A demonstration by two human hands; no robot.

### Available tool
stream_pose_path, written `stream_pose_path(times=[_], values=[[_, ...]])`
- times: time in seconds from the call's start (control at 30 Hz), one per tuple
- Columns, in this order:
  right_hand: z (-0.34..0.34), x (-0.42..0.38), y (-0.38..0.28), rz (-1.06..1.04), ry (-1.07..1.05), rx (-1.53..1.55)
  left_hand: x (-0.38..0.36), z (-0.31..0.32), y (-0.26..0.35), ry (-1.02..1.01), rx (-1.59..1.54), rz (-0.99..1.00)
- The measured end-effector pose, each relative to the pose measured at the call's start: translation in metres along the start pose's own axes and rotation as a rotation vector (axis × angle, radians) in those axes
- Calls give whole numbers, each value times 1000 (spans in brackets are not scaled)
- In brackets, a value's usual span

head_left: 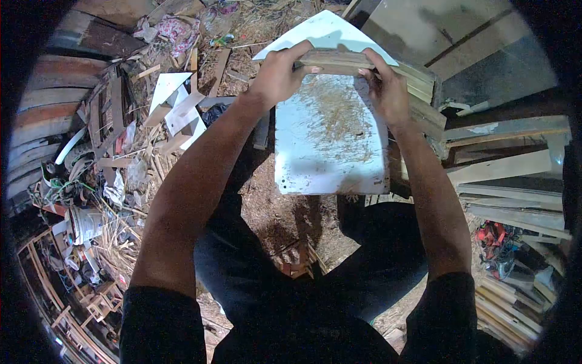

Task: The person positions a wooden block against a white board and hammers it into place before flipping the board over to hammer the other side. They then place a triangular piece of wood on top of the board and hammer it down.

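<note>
Left hand (280, 76) and right hand (388, 90) half-curled, grasping opposite ends of a wooden block (335, 61), thumbs along its near side, over a shaving-strewn white panel (291, 127)

Black shirt (297, 343) (short-sleeved), dark trousers (388, 252).

The one view comes from the person's head and faces forward and steeply down. The shirt (303, 330) and legs (239, 261) fill the lower edge, close to the lens; the left hand (282, 76) and right hand (388, 91) show farther off, near the top, above the board (294, 158). The wide lens takes in floor (279, 212) on both sides, with black, rounded corners.
</note>
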State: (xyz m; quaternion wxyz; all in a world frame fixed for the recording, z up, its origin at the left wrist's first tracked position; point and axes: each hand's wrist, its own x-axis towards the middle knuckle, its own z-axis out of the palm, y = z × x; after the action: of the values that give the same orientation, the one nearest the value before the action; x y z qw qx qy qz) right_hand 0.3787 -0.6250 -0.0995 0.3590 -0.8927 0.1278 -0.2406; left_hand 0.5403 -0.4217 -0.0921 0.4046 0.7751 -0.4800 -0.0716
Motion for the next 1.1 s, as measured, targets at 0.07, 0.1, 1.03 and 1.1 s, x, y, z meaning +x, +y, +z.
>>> stream_pose_path(times=[0.07, 0.1, 1.03, 1.1], values=[[1, -1, -2, 11, -4, -1, -4, -2, 1, 5, -2, 1], [1, -1, 2, -29, 11, -1, -2, -4, 2, -11, 10, -8], [-17, 12, -14, 36, -131, -31, 3, -11, 12, -99, -133, -91], [-17, 14, -14, 58, -133, 22, 6, -8, 10, -78, -169, -143]])
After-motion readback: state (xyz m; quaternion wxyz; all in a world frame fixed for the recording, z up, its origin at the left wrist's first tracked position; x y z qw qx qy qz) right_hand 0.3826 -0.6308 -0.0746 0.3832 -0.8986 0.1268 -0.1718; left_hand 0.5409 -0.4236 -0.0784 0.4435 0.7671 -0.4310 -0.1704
